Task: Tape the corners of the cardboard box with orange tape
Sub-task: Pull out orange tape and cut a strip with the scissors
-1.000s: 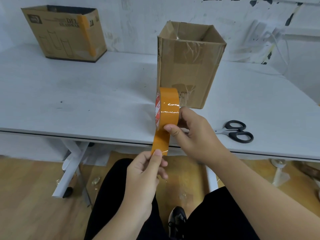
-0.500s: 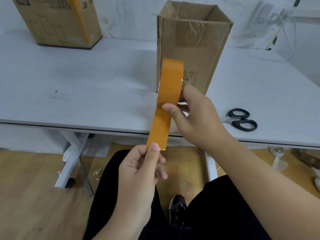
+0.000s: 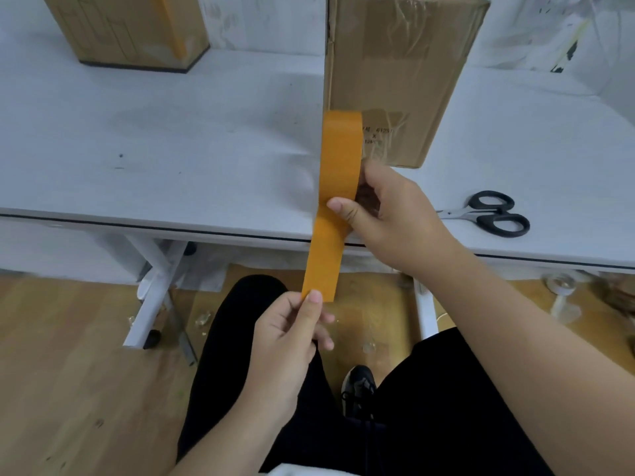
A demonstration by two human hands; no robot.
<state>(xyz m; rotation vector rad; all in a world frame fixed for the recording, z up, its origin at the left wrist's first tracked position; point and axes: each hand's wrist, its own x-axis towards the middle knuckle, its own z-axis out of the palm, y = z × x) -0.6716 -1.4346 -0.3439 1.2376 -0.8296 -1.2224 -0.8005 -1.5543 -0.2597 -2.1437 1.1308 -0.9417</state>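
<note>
White table (image 3: 171,139) holds the box (image 3: 395,80) at twelve o'clock; right hand (image 3: 388,214) grips the tape roll (image 3: 342,156), left hand (image 3: 292,334) pinches a strip (image 3: 324,255) drawn longer than before, nearly ready for a corner.

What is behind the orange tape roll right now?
Directly behind the tape roll stands the cardboard box, its lower near corner and part of its printed label covered by the roll. The right hand hides the roll's core; the left hand pinches the strip's free end.

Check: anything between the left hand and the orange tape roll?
Head view: only the pulled-out strip of tape spans from left hand to tape roll.
</note>
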